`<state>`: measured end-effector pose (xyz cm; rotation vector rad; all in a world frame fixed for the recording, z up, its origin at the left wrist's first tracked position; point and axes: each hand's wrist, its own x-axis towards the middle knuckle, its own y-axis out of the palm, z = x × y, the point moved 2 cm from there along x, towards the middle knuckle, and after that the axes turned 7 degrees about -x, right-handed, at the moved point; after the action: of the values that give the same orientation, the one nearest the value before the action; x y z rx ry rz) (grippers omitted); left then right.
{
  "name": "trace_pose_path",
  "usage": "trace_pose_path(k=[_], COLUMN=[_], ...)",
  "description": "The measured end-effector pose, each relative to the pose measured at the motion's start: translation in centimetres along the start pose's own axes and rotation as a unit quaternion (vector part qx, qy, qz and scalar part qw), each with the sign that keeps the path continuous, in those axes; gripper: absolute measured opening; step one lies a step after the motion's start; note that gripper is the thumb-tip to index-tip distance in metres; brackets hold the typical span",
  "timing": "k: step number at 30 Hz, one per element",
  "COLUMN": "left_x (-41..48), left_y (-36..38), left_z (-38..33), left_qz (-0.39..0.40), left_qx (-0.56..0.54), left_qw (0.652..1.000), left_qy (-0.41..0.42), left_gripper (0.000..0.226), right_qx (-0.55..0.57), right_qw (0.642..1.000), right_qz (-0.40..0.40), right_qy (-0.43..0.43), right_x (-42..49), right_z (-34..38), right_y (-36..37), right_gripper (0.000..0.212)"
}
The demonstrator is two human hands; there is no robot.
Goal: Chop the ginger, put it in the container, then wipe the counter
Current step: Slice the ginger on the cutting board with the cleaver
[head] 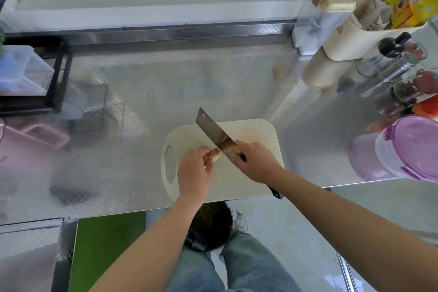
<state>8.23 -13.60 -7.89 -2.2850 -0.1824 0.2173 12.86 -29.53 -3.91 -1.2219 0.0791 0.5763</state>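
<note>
tan ginger knob (214,154) on cream cutting board (251,173), against cleaver blade (214,131)

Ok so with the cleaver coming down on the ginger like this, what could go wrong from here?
1. The left hand pinches the ginger right beside the cleaver blade, so its fingers could get nicked if the blade drifts.
2. The ginger is a short rounded stub, so it may roll under the cut.
3. The cutting board overhangs the front edge of the counter, so it might tip or slide under pressure.
</note>
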Motion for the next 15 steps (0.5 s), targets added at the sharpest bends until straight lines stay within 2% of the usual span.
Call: trace_pose_path(k=[10, 15], left_x=[0.2, 0.1], left_y=[0.5, 0.5], left_z=[0.3, 0.3], left_qz=[-0.005, -0.002], left_qx=[-0.038, -0.034], left_qw=[0.999, 0.999], left_qy=[0.003, 0.014], left_gripper=[0.017, 0.018], right_qx=[-0.085, -0.078], right_qw=[0.996, 0.996], right_qz=[0.026, 0.039], right_qy=[-0.017, -0.01], right_x=[-0.9, -0.7], right_z=[0.8, 1.0], right_y=[-0.3, -0.5], right_gripper=[0.007, 0.007])
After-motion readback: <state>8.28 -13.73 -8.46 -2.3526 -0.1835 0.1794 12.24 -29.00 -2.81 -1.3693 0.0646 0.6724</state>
